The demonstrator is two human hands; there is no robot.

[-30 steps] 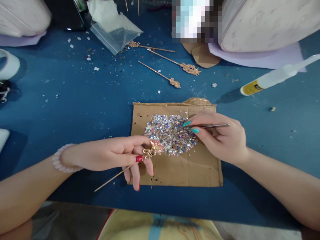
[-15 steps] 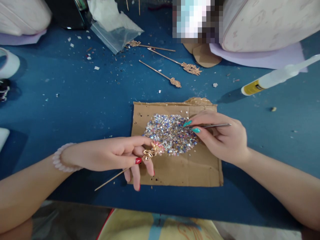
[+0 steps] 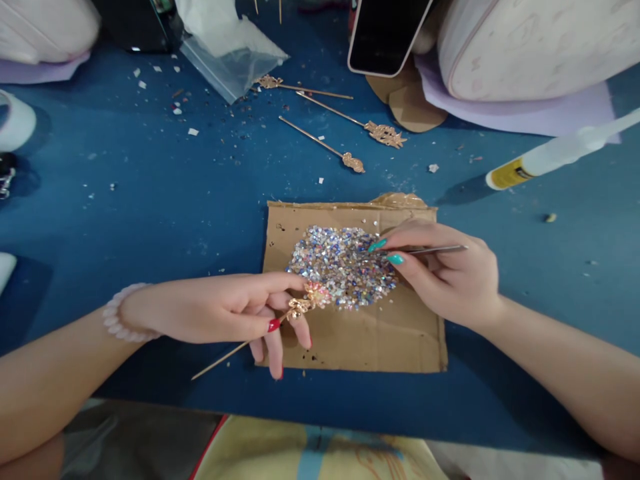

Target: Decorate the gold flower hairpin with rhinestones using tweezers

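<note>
Between the thumb and fingers of my left hand [image 3: 220, 310] is a gold hairpin [image 3: 299, 307], its ornate head with pink parts pointing right and its thin stick running down to the left. My right hand [image 3: 445, 270] pinches slim metal tweezers [image 3: 435, 250]; their tips are among the rhinestones and hard to make out. The loose rhinestones [image 3: 345, 263], silver, blue and a few pink, lie in a heap on a cardboard sheet [image 3: 385, 343]. The hairpin's head hangs over the heap's lower left edge.
Several more gold hairpins [image 3: 353, 162] lie beyond the cardboard. A glue bottle [image 3: 520, 170] leans in at the right. A phone [image 3: 385, 37], a plastic bag [image 3: 235, 60] and a pale pouch [image 3: 540, 53] are at the back. A tape roll [image 3: 23, 123] is at far left.
Both hands keep their grips and nearly the same places. The hairpin's head has turned slightly in my left fingers. The whole view has shifted a little.
</note>
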